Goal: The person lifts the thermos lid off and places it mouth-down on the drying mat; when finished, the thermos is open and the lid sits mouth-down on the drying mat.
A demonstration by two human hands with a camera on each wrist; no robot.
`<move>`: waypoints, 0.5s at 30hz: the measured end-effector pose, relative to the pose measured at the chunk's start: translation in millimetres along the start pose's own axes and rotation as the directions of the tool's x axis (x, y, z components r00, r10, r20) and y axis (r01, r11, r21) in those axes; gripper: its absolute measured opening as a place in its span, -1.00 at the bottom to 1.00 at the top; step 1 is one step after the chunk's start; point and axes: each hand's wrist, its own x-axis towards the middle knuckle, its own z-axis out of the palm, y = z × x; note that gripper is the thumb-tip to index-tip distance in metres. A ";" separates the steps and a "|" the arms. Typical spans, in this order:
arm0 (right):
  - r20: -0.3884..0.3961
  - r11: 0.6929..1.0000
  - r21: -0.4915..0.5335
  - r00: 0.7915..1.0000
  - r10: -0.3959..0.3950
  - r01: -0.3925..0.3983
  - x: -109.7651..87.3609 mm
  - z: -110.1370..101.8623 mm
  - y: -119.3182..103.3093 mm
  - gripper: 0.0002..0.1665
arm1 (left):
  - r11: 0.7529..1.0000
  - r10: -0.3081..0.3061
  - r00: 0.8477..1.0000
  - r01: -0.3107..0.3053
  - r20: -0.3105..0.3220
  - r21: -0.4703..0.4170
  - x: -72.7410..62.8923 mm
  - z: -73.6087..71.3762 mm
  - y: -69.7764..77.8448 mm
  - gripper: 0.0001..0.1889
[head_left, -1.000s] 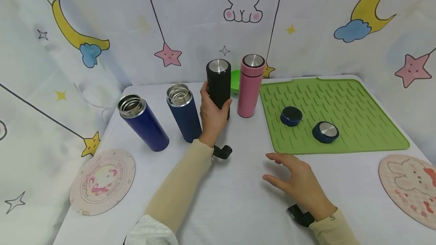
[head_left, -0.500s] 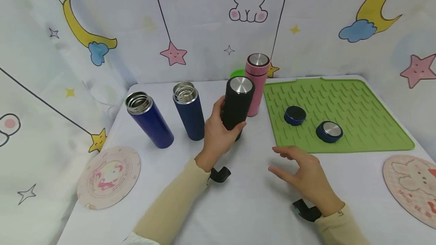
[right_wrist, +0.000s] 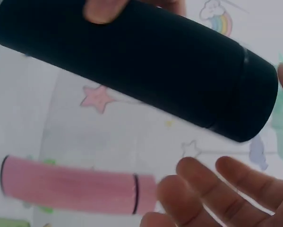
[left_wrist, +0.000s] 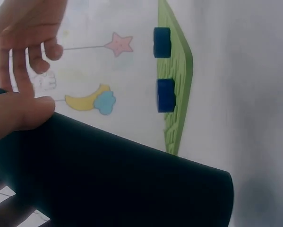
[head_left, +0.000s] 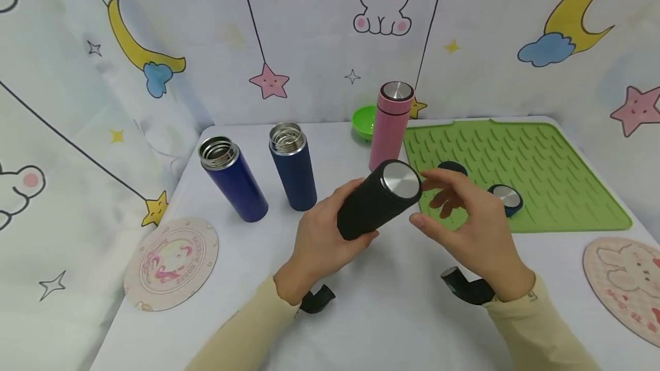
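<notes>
A black thermos with a silver-topped lid is gripped by my left hand, its fingers and thumb wrapped round the body. It is tilted, lid end up and to the right, raised over the table. My right hand is beside the lid, fingers spread and loosely bent, with nothing in its grasp. In the right wrist view the black thermos spans the top, its lid seam showing, and my right fingers are below the lid end. The left wrist view shows my left thumb across the thermos.
Two lidless blue thermoses stand at the left. A pink thermos with its lid on stands behind, near a green bowl. Two blue lids lie on a green mat. Round mats lie at both sides.
My left hand has lifted the black thermos from beside the pink one, brought it nearer and tipped it rightward. My right hand has moved up towards its lid.
</notes>
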 end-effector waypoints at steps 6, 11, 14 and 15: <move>0.045 1.000 0.012 0.999 -0.022 0.021 13.1 9.4 -22.8 -0.28 | 0.976 0.113 0.993 -0.104 -0.035 0.193 -13.7 -10.1 2.5 -0.10; 0.039 0.996 -0.084 0.999 0.004 0.000 18.2 20.2 -36.9 -0.43 | 0.901 0.227 0.970 -0.178 -0.081 0.396 -19.8 -14.3 5.9 -0.12; 0.035 0.990 -0.140 0.999 0.022 -0.017 19.3 25.0 -41.2 -0.46 | 0.860 0.262 0.962 -0.193 -0.084 0.472 -21.7 -16.8 7.3 -0.11; 0.038 0.988 -0.151 0.999 0.024 -0.018 19.5 26.1 -41.8 -0.45 | 0.854 0.263 0.961 -0.193 -0.082 0.483 -22.4 -17.7 7.4 -0.11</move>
